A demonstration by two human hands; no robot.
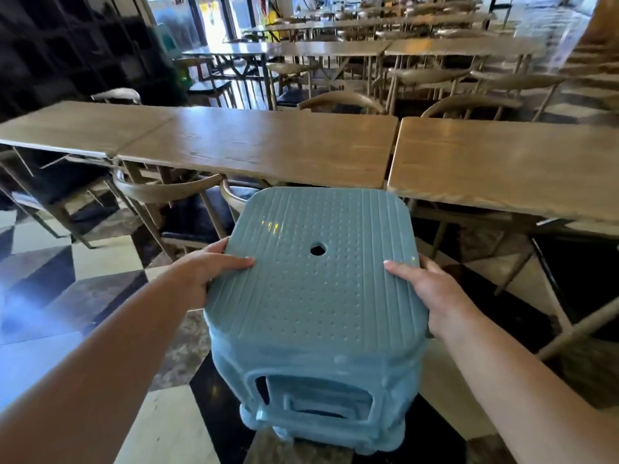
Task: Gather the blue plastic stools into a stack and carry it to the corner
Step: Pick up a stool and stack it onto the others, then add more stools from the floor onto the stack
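A stack of blue plastic stools (315, 303) fills the middle of the head view, seat up, with a round hole in the top seat. Nested legs show below it, off the floor. My left hand (207, 272) grips the seat's left edge, thumb on top. On the right edge sits my right hand (432, 293), thumb on top and fingers under the rim. How many stools are nested cannot be told.
A row of long wooden tables (268, 145) runs straight ahead, with wooden chairs (174, 202) tucked under it. More tables and chairs (435, 61) fill the room behind. The floor (100, 262) is checkered tile. A dark wall (50, 45) stands at the left.
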